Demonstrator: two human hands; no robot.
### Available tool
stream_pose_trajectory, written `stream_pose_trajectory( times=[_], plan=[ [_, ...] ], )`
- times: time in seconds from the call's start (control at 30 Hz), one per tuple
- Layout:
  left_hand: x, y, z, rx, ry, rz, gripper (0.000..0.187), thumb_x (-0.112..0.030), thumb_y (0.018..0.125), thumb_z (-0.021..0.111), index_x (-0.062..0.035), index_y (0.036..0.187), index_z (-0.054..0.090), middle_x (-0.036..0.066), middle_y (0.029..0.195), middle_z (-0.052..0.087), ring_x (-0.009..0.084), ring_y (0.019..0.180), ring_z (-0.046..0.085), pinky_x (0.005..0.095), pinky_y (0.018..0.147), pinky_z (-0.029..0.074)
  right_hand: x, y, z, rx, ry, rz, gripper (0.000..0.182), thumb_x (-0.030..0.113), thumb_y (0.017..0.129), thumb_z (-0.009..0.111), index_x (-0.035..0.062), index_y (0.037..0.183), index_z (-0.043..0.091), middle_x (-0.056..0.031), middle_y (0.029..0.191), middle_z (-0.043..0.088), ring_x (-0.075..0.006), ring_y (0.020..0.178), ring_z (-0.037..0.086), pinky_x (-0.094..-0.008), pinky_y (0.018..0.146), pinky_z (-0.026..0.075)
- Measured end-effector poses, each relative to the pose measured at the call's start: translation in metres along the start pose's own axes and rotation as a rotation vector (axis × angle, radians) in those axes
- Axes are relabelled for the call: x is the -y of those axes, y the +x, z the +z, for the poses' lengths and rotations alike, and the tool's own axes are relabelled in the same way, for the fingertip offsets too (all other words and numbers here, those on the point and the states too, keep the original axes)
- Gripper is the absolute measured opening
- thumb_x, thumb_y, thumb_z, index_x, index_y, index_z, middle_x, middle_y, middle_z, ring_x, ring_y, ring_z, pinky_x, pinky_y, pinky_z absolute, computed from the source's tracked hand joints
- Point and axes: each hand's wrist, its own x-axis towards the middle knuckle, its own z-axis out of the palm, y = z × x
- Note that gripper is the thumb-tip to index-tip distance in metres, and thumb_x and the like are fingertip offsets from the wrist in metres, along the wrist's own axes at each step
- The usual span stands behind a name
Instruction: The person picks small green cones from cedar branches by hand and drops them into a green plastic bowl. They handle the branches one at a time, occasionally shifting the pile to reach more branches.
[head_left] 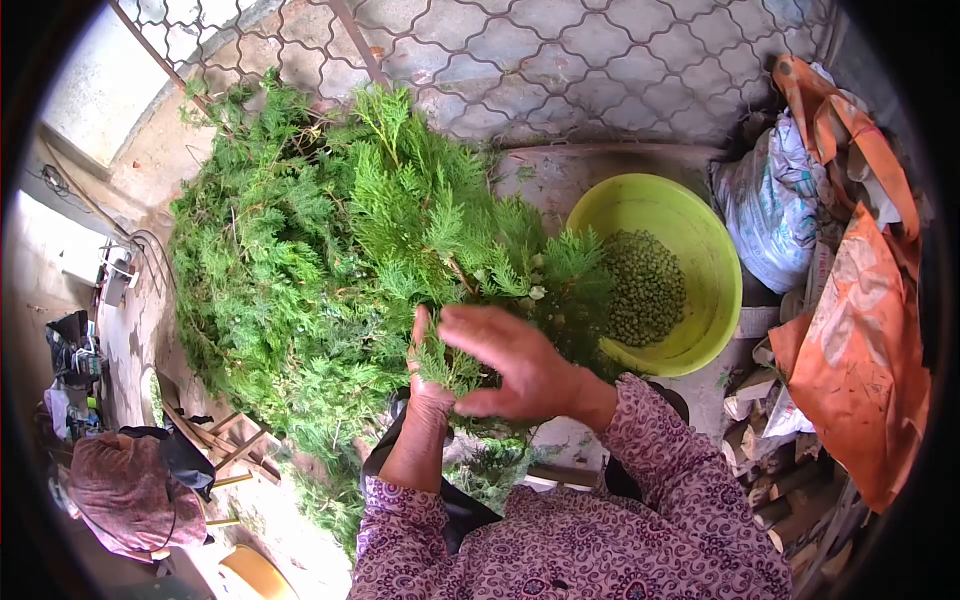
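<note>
In the head view, my left hand (pixel 430 385) is closed around a leafy evergreen branch (pixel 455 255); sprigs and my right hand hide most of its fingers. The branch spreads upward and to the right, with small pale green cones near its middle. My right hand (pixel 515 360) is just beside it, slightly blurred, thumb and fingers apart, holding nothing I can see. To the left lies a big heap of cut evergreen branches (pixel 270 260). At the right, a yellow-green basin (pixel 715 290) holds many small green cones (pixel 645 285), partly covered by branch tips.
A wire mesh fence (pixel 600 70) runs along the back. White woven sacks (pixel 775 205) and an orange sheet (pixel 860 370) line the right, above stacked wood (pixel 800 490). Another person (pixel 130 490) is at lower left, near a wooden stool (pixel 235 450) and yellow basin (pixel 255 572).
</note>
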Motion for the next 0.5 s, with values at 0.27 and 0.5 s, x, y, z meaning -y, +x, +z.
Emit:
stream_pose_trajectory(
  times=[0.27, 0.5],
  plan=[
    [0.019, 0.016, -0.007, 0.026, -0.130, -0.064, 0.049, -0.043, 0.089, 0.039, -0.0053, 0.120, 0.044, 0.010, 0.110, 0.055, 0.0233, 0.099, 0.054, 0.0382, 0.086, 0.043, -0.035, 0.004, -0.021, -0.380, -0.025, 0.324, 0.032, 0.002, 0.075, 0.063, -0.0013, 0.106, 0.052, -0.0133, 0.095, 0.055, -0.0188, 0.073, 0.060, -0.0246, 0.057, 0.049],
    [0.021, 0.014, -0.007, 0.022, -0.085, -0.059, 0.049, -0.041, 0.089, 0.042, -0.0039, 0.122, 0.042, 0.012, 0.113, 0.053, 0.0261, 0.099, 0.053, 0.0398, 0.087, 0.042, -0.038, 0.003, -0.025, -0.276, -0.334, 0.243, 0.029, 0.003, 0.068, 0.065, 0.0024, 0.097, 0.057, -0.0143, 0.090, 0.055, -0.0291, 0.072, 0.058, -0.0349, 0.064, 0.048]
  ],
)
